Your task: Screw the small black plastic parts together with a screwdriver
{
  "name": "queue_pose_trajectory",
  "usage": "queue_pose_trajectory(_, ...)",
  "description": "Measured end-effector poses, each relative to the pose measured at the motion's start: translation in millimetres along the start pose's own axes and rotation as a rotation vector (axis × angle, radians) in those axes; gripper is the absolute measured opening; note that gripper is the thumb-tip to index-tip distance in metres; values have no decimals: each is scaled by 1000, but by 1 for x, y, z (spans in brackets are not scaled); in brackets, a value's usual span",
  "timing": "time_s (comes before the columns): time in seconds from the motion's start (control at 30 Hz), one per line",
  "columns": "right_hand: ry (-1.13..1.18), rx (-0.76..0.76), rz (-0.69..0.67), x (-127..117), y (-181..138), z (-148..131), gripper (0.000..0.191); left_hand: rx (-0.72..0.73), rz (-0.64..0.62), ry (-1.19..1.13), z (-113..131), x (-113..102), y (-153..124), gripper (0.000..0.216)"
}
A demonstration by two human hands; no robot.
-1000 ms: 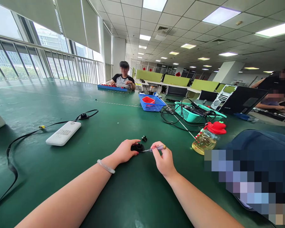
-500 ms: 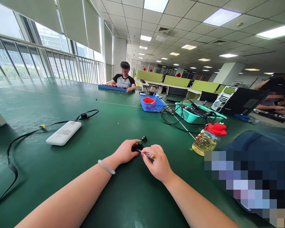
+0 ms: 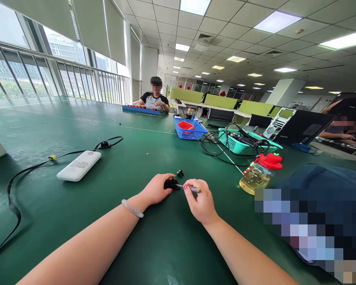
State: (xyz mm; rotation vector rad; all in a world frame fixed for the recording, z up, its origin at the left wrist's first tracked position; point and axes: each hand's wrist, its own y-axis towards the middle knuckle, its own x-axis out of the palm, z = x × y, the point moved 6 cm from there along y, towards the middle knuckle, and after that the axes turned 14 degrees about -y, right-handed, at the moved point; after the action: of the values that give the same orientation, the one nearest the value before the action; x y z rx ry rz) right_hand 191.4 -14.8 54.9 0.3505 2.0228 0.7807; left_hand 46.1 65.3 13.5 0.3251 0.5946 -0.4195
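My left hand (image 3: 157,189), with a pale bangle on its wrist, is closed around a small black part (image 3: 172,184) at the table's middle; the part's exact kind is too small to make out. In my right hand (image 3: 201,202) is a screwdriver (image 3: 192,188) with a clear handle and a yellowish end. Its thin metal shaft points left, the tip at or very near the black part's right side. Just beyond my left fingertips lies another small black piece (image 3: 180,173), apart from both hands.
On the green table (image 3: 130,154), a white power bank (image 3: 79,165) and black strap lie left. To the right are a red-lidded bottle (image 3: 256,178), dark blue bag (image 3: 323,182), teal basket (image 3: 240,147) with cables and blue basket (image 3: 190,132). A person (image 3: 155,101) sits opposite.
My right hand has moved slightly right with the screwdriver, showing more of its shaft. My left hand stays on the black part. The person opposite has raised a hand from the blue tray.
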Motion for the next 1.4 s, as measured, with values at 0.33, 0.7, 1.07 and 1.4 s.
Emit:
queue_pose_trajectory(0.33, 597, 470, 137, 22, 2, 69, 33, 65, 5, 63, 11, -1, -6, 44)
queue_pose_trajectory(0.7, 537, 694, 143, 32, 1, 110, 36, 58, 241, 242, 4, -15, -6, 43)
queue_pose_trajectory(1.07, 482, 595, 28, 37, 4, 100, 36, 34, 196, 268, -2, -10, -5, 37)
queue_pose_trajectory(1.4, 506, 555, -79, 43, 4, 94, 36, 103, 2, 274, 1, 5, -5, 33)
